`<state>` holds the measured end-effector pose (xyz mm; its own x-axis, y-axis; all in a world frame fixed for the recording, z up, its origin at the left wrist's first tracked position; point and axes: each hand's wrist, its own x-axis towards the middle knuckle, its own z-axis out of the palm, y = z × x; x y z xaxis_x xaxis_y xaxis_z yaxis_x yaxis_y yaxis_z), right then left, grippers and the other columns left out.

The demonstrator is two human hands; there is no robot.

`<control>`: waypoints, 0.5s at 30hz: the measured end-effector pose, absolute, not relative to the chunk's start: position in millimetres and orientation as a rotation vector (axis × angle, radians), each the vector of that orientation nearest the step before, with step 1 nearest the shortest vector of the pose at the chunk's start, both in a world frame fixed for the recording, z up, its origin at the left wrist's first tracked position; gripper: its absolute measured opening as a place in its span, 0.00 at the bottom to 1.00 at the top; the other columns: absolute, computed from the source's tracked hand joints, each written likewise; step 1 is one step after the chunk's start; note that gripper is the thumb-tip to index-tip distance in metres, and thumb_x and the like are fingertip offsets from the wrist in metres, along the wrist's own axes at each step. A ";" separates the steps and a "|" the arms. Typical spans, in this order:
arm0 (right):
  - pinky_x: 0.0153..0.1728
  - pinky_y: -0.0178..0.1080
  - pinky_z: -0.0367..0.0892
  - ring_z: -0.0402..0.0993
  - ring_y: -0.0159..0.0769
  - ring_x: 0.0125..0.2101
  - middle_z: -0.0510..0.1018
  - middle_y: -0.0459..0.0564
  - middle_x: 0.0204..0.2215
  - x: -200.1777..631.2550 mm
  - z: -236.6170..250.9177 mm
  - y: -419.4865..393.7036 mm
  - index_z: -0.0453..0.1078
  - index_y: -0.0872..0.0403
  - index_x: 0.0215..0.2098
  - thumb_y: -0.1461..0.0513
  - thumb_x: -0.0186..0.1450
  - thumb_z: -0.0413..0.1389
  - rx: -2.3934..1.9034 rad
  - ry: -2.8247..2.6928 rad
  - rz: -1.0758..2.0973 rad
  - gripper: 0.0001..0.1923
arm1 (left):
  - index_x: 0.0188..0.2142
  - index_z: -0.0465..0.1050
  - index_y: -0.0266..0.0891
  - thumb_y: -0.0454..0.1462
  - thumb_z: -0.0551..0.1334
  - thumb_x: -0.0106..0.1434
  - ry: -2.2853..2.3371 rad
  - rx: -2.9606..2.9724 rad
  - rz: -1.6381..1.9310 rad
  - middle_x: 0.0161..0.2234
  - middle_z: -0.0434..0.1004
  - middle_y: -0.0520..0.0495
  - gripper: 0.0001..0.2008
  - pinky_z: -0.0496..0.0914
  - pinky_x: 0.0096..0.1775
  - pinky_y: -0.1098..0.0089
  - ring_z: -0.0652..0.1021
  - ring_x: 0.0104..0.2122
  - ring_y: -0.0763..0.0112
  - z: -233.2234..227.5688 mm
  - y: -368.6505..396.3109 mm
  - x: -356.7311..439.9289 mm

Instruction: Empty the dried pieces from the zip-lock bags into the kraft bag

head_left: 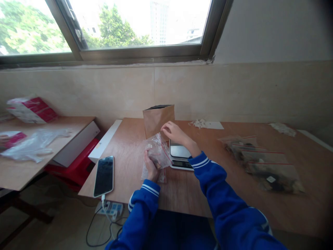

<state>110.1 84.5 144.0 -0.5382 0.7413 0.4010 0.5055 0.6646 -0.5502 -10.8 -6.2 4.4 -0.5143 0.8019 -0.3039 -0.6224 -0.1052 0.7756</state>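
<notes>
My left hand (151,166) is closed around a clear zip bag (159,152) with a red seal line, tilted over the table. Some small brownish contents and a little white square show inside it. Under that hand, more clear plastic (161,176) lies flat on the wood. Just above the bag's top, my right hand (173,132) has its fingers pinched together; what they hold, if anything, is too small to make out. A kitchen scale (179,151) with a silver plate sits below my right wrist. Right behind my hands stands a brown paper pouch (154,122), its top open.
Several filled zip bags (270,158) overlap on the right. White bits (199,123) lie on paper at the back. A phone (104,176) on a cable lies left, above a power strip (110,208). A neighbouring table (78,122) carries plastic film and a pink-white package (32,109).
</notes>
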 end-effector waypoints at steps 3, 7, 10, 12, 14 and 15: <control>0.37 0.36 0.69 0.73 0.33 0.33 0.76 0.49 0.33 115.0 138.7 70.0 0.70 0.56 0.37 0.63 0.68 0.50 -1.019 -2.179 0.892 0.07 | 0.47 0.70 0.40 0.51 0.55 0.64 1.067 0.219 1.858 0.26 0.74 0.53 0.20 0.66 0.23 0.75 0.73 0.21 0.74 2.9 -4.6 -10.8; 0.32 0.34 0.70 0.73 0.32 0.29 0.76 0.47 0.29 115.9 121.0 57.8 0.70 0.57 0.36 0.64 0.65 0.51 -0.946 -2.151 1.333 0.06 | 0.44 0.71 0.40 0.50 0.56 0.64 1.051 0.246 1.932 0.37 0.78 0.48 0.18 0.72 0.40 0.70 0.79 0.37 0.68 -1.7 -0.2 -11.9; 0.29 0.32 0.70 0.74 0.32 0.29 0.77 0.47 0.27 108.4 104.9 49.6 0.71 0.58 0.32 0.68 0.61 0.53 -0.934 -2.215 1.475 0.05 | 0.45 0.71 0.39 0.52 0.54 0.65 1.170 0.325 1.930 0.39 0.78 0.45 0.21 0.72 0.44 0.66 0.79 0.42 0.63 -6.0 1.7 -13.2; 0.25 0.31 0.69 0.74 0.33 0.27 0.76 0.46 0.25 102.0 96.3 42.6 0.71 0.58 0.34 0.68 0.60 0.53 -0.972 -2.256 1.630 0.06 | 0.44 0.72 0.38 0.53 0.53 0.65 1.285 0.378 1.928 0.42 0.78 0.44 0.22 0.71 0.47 0.65 0.78 0.45 0.62 -8.7 1.5 -14.2; 0.22 0.31 0.67 0.74 0.33 0.23 0.76 0.44 0.23 97.0 91.0 35.6 0.72 0.58 0.40 0.68 0.61 0.53 -0.996 -2.281 1.745 0.10 | 0.42 0.73 0.39 0.52 0.54 0.65 1.384 0.459 1.916 0.44 0.78 0.43 0.20 0.69 0.49 0.64 0.77 0.47 0.61 -10.5 0.3 -14.9; 0.20 0.31 0.66 0.73 0.32 0.21 0.75 0.43 0.22 95.5 89.7 32.7 0.71 0.57 0.42 0.67 0.61 0.53 -0.991 -2.308 1.742 0.11 | 0.41 0.73 0.39 0.51 0.55 0.65 1.414 0.509 1.901 0.44 0.78 0.42 0.19 0.69 0.50 0.64 0.77 0.48 0.61 -10.8 -0.5 -15.0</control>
